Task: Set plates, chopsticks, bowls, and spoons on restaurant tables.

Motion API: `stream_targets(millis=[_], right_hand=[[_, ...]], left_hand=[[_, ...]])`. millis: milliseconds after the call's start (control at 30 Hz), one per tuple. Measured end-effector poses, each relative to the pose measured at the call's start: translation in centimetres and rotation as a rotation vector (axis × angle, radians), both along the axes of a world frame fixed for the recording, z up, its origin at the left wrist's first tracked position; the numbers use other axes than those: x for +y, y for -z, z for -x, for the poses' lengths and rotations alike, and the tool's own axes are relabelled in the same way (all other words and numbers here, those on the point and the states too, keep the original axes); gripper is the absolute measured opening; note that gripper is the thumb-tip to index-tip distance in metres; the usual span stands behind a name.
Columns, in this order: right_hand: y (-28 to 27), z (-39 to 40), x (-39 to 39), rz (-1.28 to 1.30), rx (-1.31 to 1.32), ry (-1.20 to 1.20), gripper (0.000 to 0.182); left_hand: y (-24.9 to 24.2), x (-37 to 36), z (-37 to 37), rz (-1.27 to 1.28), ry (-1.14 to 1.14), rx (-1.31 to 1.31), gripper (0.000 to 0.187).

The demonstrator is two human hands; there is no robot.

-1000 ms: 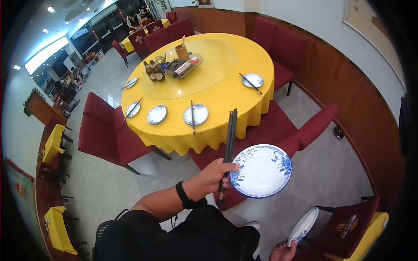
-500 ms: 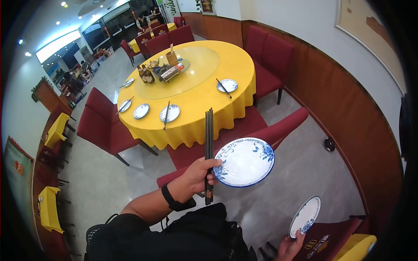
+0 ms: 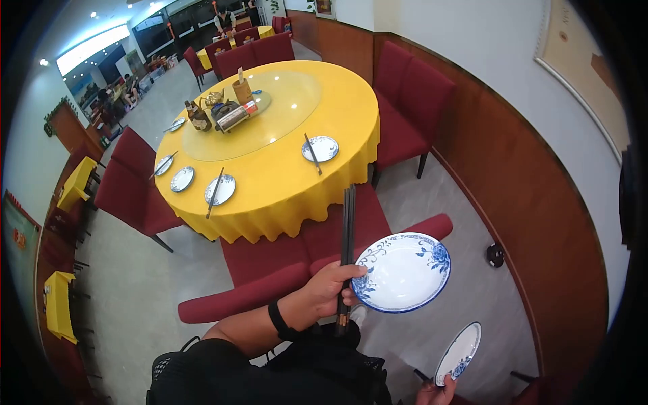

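Observation:
My left hand [image 3: 332,286] is closed round a bundle of dark chopsticks [image 3: 346,246] and the left rim of a blue-and-white plate [image 3: 405,273], thumb on top. Low at the right, my right hand [image 3: 435,393] grips a second plate [image 3: 459,351] by its lower end, tilted. Beyond them is a round table with a yellow cloth [image 3: 270,219]. On it lie small patterned plates, one [image 3: 320,148] at the near right and another [image 3: 221,190] nearer the left, each with chopsticks across or beside it.
Bottles [image 3: 198,116], a chopstick holder [image 3: 241,91] and other items stand on the glass turntable [image 3: 297,111]. Red chairs [image 3: 260,287] surround the table, one pair [image 3: 412,101] near the wall. A small black object [image 3: 495,255] lies on the floor. People are in the far background.
The table and chairs have shifted left in view. My left hand, with its plate and chopsticks, sits lower and further right; my right hand's plate is slightly lower and further left.

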State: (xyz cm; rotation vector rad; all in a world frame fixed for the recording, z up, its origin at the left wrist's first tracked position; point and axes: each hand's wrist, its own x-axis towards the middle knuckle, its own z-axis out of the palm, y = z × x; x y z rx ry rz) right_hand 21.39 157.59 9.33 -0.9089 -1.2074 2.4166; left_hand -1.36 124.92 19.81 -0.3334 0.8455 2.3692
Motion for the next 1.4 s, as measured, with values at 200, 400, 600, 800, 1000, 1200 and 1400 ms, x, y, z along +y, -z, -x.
stream_targets(millis=[200,400,600,800,1000,1200,1400], right_hand=[[-5.8,12.2,2.8,0.272,-0.082,0.109,0.013],[-4.0,20.1,8.0,0.391,-0.059,-0.017,0.012],[0.2,29.4,17.3,0.494,-0.104,-0.212,0.009],[-1.1,41.2,25.3,0.266,-0.019,-0.356,0.035],[-0.4,49.0,27.9,0.220,-0.038,-0.474,0.036],[3.9,54.3,26.4,0.302,-0.141,-0.632,0.025],[3.4,60.2,23.5,0.235,-0.204,-0.740,0.025]], left_hand=[[-1.3,3.9,8.0,0.054,-0.083,0.006,0.017],[-1.9,7.0,12.3,0.086,-0.150,-0.016,0.013],[-2.1,12.0,15.9,0.212,-0.401,-0.018,0.012],[-2.6,19.2,21.5,0.172,-0.595,-0.040,0.010],[-3.0,21.7,22.7,0.204,-0.729,-0.108,0.011],[-1.6,22.1,24.1,0.184,-0.852,-0.158,0.013],[-1.1,20.3,28.1,0.129,-0.935,-0.131,0.015]])
